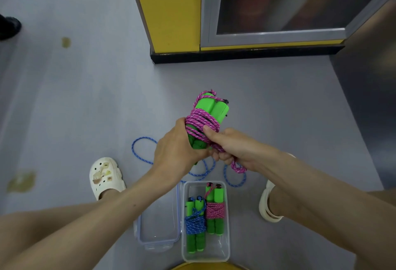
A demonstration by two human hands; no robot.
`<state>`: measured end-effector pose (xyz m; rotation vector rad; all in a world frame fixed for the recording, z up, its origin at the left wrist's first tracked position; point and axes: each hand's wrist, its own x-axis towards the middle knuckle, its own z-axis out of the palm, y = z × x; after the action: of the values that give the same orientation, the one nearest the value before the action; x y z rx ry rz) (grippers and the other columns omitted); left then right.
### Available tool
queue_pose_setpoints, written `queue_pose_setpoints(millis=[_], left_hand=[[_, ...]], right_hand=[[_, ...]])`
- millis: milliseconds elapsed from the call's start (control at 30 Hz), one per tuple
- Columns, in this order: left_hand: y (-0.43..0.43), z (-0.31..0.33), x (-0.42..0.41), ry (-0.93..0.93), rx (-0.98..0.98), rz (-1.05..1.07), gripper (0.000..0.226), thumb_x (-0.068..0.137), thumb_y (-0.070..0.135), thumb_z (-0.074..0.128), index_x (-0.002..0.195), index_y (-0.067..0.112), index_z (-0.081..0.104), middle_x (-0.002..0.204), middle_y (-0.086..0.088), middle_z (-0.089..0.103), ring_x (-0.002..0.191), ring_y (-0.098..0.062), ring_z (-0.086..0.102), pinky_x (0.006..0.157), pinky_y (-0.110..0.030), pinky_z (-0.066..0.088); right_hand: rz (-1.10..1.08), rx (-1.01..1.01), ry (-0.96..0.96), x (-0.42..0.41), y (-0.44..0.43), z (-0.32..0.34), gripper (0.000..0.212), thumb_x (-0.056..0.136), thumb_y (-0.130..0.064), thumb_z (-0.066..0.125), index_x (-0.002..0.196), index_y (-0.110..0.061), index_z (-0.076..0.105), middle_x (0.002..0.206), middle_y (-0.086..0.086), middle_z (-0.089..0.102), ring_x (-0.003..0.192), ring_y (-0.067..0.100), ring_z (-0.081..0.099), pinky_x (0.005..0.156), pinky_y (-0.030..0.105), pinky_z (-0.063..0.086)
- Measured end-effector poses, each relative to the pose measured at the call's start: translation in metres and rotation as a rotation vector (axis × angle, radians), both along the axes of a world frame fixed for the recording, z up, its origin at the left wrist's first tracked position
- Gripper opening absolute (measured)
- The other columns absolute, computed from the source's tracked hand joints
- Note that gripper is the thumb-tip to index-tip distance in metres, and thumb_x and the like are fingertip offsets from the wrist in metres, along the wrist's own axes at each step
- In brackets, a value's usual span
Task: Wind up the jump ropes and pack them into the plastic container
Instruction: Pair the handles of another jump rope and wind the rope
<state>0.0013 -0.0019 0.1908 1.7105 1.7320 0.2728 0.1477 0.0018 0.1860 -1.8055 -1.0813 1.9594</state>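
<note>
The left hand (175,147) and right hand (233,149) both clasp a pink rope (202,122) wound on green handles, above a grey floor (85,98). Below the hands, the plastic container (215,247) holds two wound ropes (195,224). A yellow cabinet (171,12) stands beyond.

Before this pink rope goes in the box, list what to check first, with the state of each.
1. Handles held together: the left hand grips the green handles side by side. Ok.
2. Winding finished: a pink tail hangs loose from the right hand. Not ok.
3. Plastic container open: its lid lies beside it. Ok.
4. Room inside: two wound bundles span most of its width. Cannot tell.
5. Every rope wound: a blue rope lies loose on the floor. Not ok.
</note>
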Motion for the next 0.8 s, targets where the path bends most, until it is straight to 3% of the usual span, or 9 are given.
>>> queue_pose_setpoints(millis=[100,200,300,400,467,567,667,800], left_hand=[[-0.004,-0.001,0.002,0.064,0.094,-0.068,0.076,0.066,0.05,0.081,0.124,0.022,0.042,0.103,0.007,0.061,0.089,-0.015,0.06,0.066,-0.026,0.04],[-0.001,-0.006,-0.001,-0.027,0.131,-0.152,0.073,0.067,0.05,0.08,0.124,0.025,0.041,0.105,0.01,0.058,0.089,-0.011,0.059,0.068,-0.026,0.043],[0.006,-0.004,-0.006,-0.375,-0.047,-0.12,0.065,0.074,0.029,0.079,0.126,0.03,0.041,0.109,0.003,0.058,0.093,-0.01,0.06,0.073,-0.019,0.048],[0.004,0.001,-0.009,-0.658,-0.323,0.031,0.068,0.081,0.003,0.072,0.128,0.034,0.034,0.088,-0.002,0.067,0.07,-0.008,0.067,0.059,-0.019,0.051],[0.002,-0.003,-0.009,-0.618,-0.305,0.026,0.069,0.08,0.001,0.072,0.129,0.032,0.033,0.082,-0.003,0.069,0.067,-0.014,0.07,0.059,-0.026,0.054],[0.001,-0.006,-0.007,-0.454,-0.18,-0.043,0.07,0.08,0.005,0.073,0.131,0.03,0.031,0.091,-0.005,0.067,0.076,-0.023,0.069,0.07,-0.037,0.058],[-0.001,-0.009,-0.006,-0.305,-0.074,-0.125,0.074,0.082,0.008,0.072,0.139,0.025,0.028,0.095,-0.001,0.063,0.079,-0.019,0.064,0.072,-0.035,0.054],[-0.005,-0.013,-0.004,-0.121,0.043,-0.202,0.07,0.085,0.01,0.068,0.139,0.023,0.025,0.091,0.005,0.054,0.077,-0.018,0.056,0.067,-0.033,0.047]], right_hand=[[-0.005,-0.012,-0.018,0.001,0.0,0.0,0.057,0.09,-0.059,0.045,0.065,-0.009,0.055,0.053,0.004,0.051,0.035,0.006,0.031,0.037,0.017,0.027],[-0.069,0.0,-0.011,0.006,0.003,0.0,0.052,0.089,-0.055,0.05,0.062,-0.011,0.053,0.05,0.002,0.044,0.034,0.006,0.029,0.036,0.017,0.024],[-0.108,-0.019,0.019,0.012,0.005,0.0,0.051,0.088,-0.055,0.051,0.061,-0.012,0.053,0.047,0.0,0.044,0.033,0.006,0.024,0.035,0.017,0.021],[-0.103,-0.045,0.046,0.012,0.005,-0.001,0.05,0.088,-0.055,0.052,0.063,-0.011,0.053,0.046,-0.001,0.046,0.034,0.006,0.025,0.034,0.017,0.023],[-0.093,-0.077,0.055,0.011,0.004,-0.003,0.049,0.089,-0.053,0.051,0.066,-0.01,0.053,0.046,0.0,0.047,0.033,0.006,0.028,0.035,0.017,0.026],[-0.124,-0.127,0.041,0.009,0.004,-0.006,0.049,0.088,-0.053,0.053,0.074,-0.007,0.058,0.052,0.004,0.049,0.035,0.007,0.034,0.04,0.021,0.033],[-0.222,-0.177,0.047,0.007,0.004,-0.004,0.043,0.089,-0.042,0.059,0.082,0.0,0.061,0.058,0.009,0.055,0.031,0.004,0.039,0.039,0.019,0.042],[-0.266,-0.132,0.008,0.004,0.001,-0.002,0.025,0.091,-0.019,0.063,0.087,0.006,0.062,0.059,0.013,0.059,0.031,0.005,0.043,0.037,0.017,0.043]])
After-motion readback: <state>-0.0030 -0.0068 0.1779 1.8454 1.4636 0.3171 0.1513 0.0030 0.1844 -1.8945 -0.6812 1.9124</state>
